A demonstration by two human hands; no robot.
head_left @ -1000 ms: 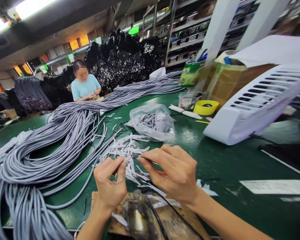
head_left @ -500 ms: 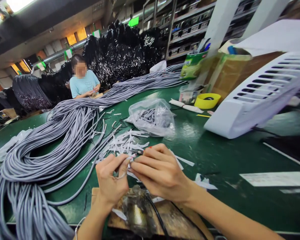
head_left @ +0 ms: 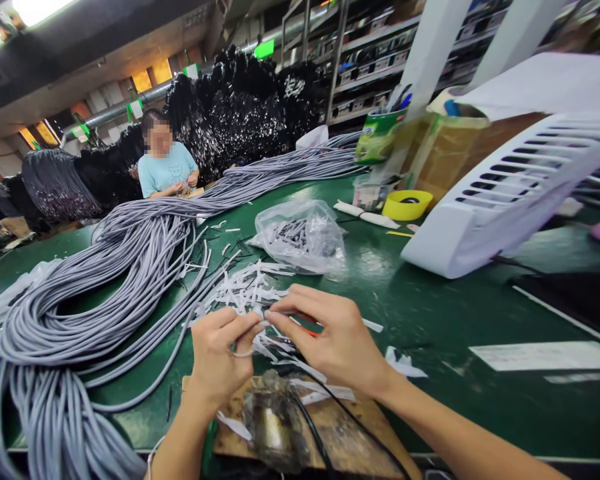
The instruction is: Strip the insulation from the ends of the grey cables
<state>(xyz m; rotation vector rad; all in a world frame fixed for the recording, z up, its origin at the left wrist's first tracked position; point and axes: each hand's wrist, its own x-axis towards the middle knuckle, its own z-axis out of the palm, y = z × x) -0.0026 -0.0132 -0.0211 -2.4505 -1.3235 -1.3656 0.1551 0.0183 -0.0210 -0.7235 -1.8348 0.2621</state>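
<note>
Fingers [head_left: 245,327] of my left hand [head_left: 216,355] pinch one strand [head_left: 265,324]; those of my right hand [head_left: 337,337] nearly meet at it, whether gripping I cannot tell. Strand: thin, pale, between two hands, near one board [head_left: 340,441]; visible stretch points right, long axis roughly left-right. White scraps [head_left: 243,288]: too many to count.

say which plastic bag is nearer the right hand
The clear bag holding short grey pieces, just beyond the right hand; the other bag lies far off at the left, beside the grey cables.
</note>
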